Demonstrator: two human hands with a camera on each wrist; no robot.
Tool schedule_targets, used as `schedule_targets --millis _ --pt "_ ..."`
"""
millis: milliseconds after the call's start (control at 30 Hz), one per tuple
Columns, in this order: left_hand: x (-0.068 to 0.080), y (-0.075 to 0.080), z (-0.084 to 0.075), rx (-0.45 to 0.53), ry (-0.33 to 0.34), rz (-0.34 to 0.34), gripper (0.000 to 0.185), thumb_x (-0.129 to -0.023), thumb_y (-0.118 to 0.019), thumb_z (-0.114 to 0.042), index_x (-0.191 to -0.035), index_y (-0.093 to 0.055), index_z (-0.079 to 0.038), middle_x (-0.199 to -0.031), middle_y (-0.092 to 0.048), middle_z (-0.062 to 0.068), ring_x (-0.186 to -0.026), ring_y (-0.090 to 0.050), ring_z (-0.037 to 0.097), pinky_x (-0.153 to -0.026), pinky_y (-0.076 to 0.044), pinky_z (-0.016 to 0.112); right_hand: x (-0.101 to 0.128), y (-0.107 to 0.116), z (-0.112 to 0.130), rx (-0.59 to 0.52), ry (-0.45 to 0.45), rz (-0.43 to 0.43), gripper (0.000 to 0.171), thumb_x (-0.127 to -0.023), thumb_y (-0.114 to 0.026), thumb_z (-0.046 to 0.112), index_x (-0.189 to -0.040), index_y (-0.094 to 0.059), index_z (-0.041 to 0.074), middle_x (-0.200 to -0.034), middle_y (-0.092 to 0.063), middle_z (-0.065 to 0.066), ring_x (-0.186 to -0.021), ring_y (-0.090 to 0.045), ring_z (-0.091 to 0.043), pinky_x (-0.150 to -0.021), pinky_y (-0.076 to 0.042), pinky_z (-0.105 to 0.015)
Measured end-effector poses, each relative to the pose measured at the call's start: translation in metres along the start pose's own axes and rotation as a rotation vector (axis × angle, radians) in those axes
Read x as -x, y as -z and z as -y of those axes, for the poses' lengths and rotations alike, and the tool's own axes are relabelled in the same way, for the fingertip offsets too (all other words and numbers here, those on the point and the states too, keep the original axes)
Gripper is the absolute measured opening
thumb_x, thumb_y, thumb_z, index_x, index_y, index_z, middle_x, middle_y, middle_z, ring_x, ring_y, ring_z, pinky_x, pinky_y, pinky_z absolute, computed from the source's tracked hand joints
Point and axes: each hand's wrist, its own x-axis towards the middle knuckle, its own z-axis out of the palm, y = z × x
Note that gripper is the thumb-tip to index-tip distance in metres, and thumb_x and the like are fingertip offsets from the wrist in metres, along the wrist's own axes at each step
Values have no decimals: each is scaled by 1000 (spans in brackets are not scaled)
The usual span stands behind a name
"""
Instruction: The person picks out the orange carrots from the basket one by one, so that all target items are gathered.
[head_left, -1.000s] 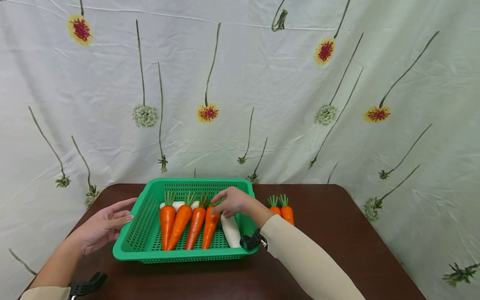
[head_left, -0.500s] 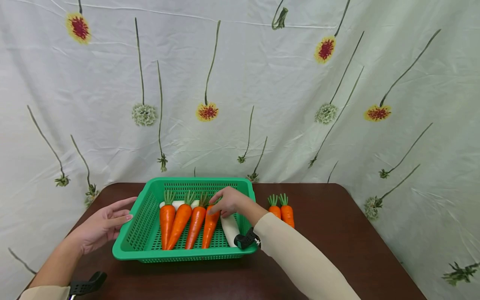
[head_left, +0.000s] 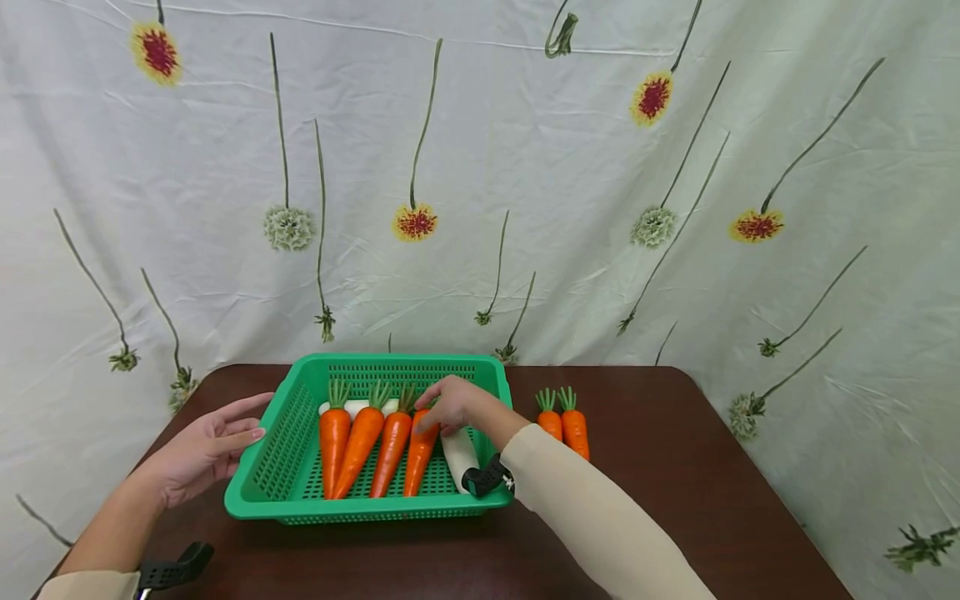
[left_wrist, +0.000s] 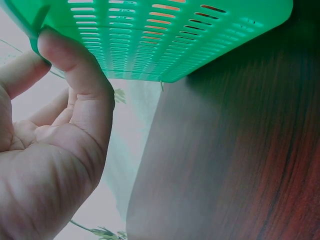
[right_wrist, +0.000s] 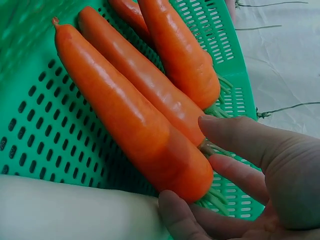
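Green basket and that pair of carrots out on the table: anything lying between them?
Nothing: in the head view only bare brown table separates the green basket from the two carrots.

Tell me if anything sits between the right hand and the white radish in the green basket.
Nothing visible does. The right hand is inside the green basket, thumb against the white radish, fingers open over the nearest carrot's leafy top.
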Motion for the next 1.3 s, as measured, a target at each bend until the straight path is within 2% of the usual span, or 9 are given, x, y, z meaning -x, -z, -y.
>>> schedule_targets --millis 233,533,833,1000,1300 --pt "1 0 0 -16 -3 -9 64 -100 -37 -2 -152 -3 -15 -111 -66 5 -98 -67 28 -86 -52 53 -1 -6 5 84 -16 -4 44 -73 -81 12 -115 -68 16 -127 -55 -9 -88 -59 -21 -73 -58 -38" --pt "2 -1 -1 0 -6 0 63 -100 -36 -1 -152 -3 -15 -114 -65 6 -100 -67 29 -87 -51 53 1 -11 11 142 -40 7 44 -75 -79 11 -117 -66 17 -122 -57 -7 -85 -63 -22 -77 -57 -38" --pt "3 -1 0 46 -47 50 60 -100 -33 2 -152 -8 -16 -116 -64 9 -101 -66 31 -86 -51 54 -1 -11 10 138 -38 -19 37 -74 -79 8 -108 -69 16 -119 -56 -8 -83 -61 -21 -75 -58 -38" --pt "2 -1 -1 31 -26 28 62 -100 -35 1 -152 -5 -16 -115 -65 7 -101 -66 30 -87 -50 53 -2 -11 10 112 -44 -35 36 -72 -81 7 -105 -70 17 -115 -57 -6 -83 -60 -20 -74 -58 -37" --pt "1 -1 0 29 -14 25 62 -101 -34 0 -152 -3 -15 -116 -65 7 -102 -66 29 -88 -50 53 -1 -10 12 81 -10 -49 41 -71 -81 5 -109 -69 16 -113 -58 -7 -78 -63 -19 -71 -59 -38"
